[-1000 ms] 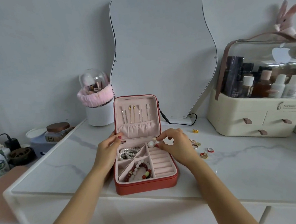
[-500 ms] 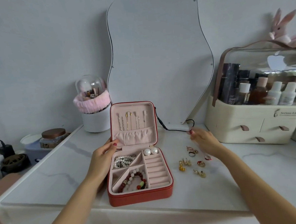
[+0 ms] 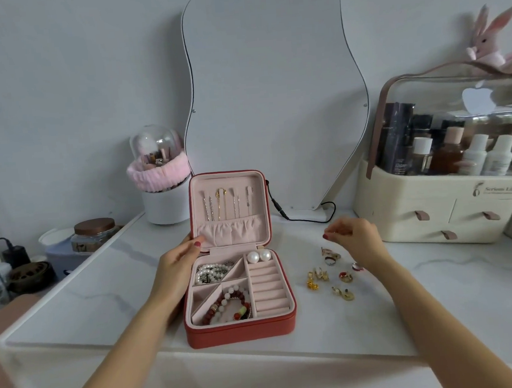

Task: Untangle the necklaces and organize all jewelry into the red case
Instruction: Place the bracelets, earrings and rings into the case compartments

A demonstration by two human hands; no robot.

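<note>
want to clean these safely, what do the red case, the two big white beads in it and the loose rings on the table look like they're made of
Red case: looks like faux leather with a matte grain; its lining looks like soft pink velvet.
Two big white beads: pearl or imitation pearl, glossy with bright highlights; which one cannot be told.
Loose rings: shiny gold-toned metal, some with red insets, possibly enamel or stone.

Plenty of bare marble table [image 3: 437, 296] is left open to the right of the red case [image 3: 243, 328] and along the front edge, only broken up by the loose rings [image 3: 333, 274] scattered just beside the case. The back is pretty much walled off by the mirror [image 3: 272, 101], its black cable [image 3: 299, 218] and the cream organizer [image 3: 437, 208]. The left approach is narrowed by the left hand [image 3: 177, 260] resting against the case and the white brush holder [image 3: 164, 204] behind it.
</note>
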